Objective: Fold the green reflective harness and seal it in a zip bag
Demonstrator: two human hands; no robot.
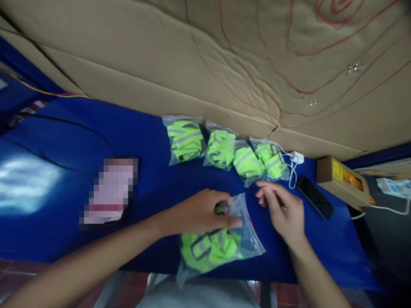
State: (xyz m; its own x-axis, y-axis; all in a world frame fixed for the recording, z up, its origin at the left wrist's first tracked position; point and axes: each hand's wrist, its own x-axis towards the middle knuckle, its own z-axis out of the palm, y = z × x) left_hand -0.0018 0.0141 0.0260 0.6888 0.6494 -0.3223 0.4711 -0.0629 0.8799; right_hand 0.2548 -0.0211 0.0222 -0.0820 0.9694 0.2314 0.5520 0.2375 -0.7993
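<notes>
My left hand (207, 211) is closed on a clear zip bag (248, 235), its thumb and fingers curled at the upper side. Inside that bag lies a neon-green reflective strap (212, 252) with a grey stripe and a dark buckle. A bit of green and black shows between the fingers. To the right of the bag's mouth, my right hand (284, 211) is apart from it, with fingers curled together and nothing visible in them. Its fingertips come near a row of similar bagged straps (248, 162) at the back of the table.
A blue-covered table (147, 184) meets a brown cardboard panel (144, 55) with red lines. At left lies a phone-like device (111, 192), its screen blurred out. On the right are a white charger (297, 157), a dark phone (316, 197) and a cardboard box (343, 184).
</notes>
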